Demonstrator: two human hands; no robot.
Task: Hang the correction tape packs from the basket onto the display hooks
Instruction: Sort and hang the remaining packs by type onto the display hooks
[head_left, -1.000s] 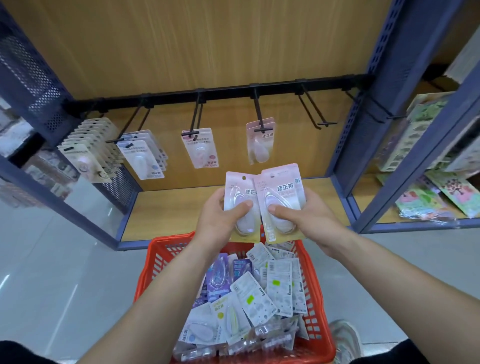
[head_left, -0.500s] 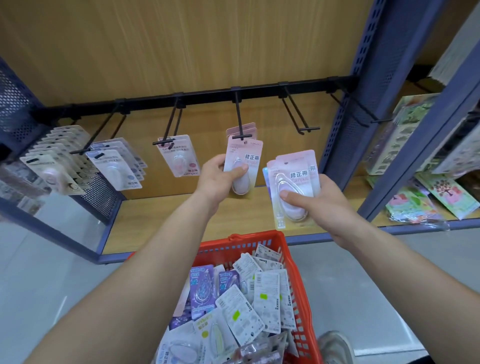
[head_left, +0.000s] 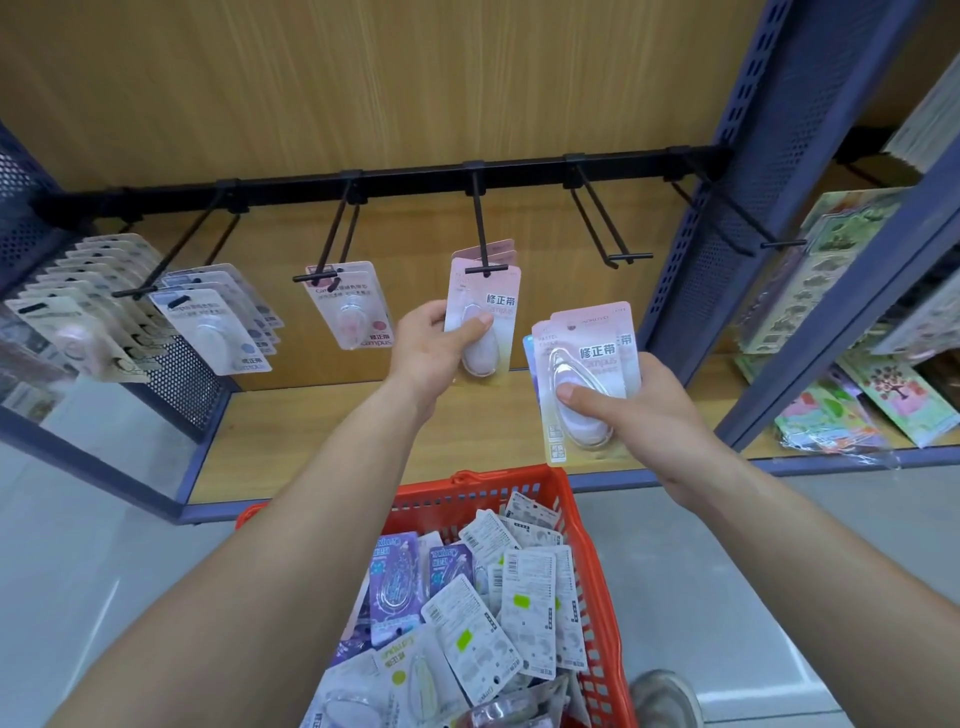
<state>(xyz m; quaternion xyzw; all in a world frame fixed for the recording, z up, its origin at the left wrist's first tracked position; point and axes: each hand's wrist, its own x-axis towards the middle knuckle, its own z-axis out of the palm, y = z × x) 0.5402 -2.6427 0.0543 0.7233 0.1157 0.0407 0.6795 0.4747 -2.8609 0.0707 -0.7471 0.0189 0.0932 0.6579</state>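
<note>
At frame centre, left hand (head_left: 427, 349) pinching a pink correction tape pack (head_left: 484, 312) against the middle hook (head_left: 485, 268), hang hole hidden, threading unclear; to its right, right hand (head_left: 649, 411) gripping a fanned stack of packs (head_left: 592, 358), count unclear; below, red basket (head_left: 441, 500) of packs, cut off by the bottom edge

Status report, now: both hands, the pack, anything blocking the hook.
Left hand grips one pink pack, its top at the tip of a hook. Right hand holds a small stack of packs. Nothing blocks that hook.
</note>
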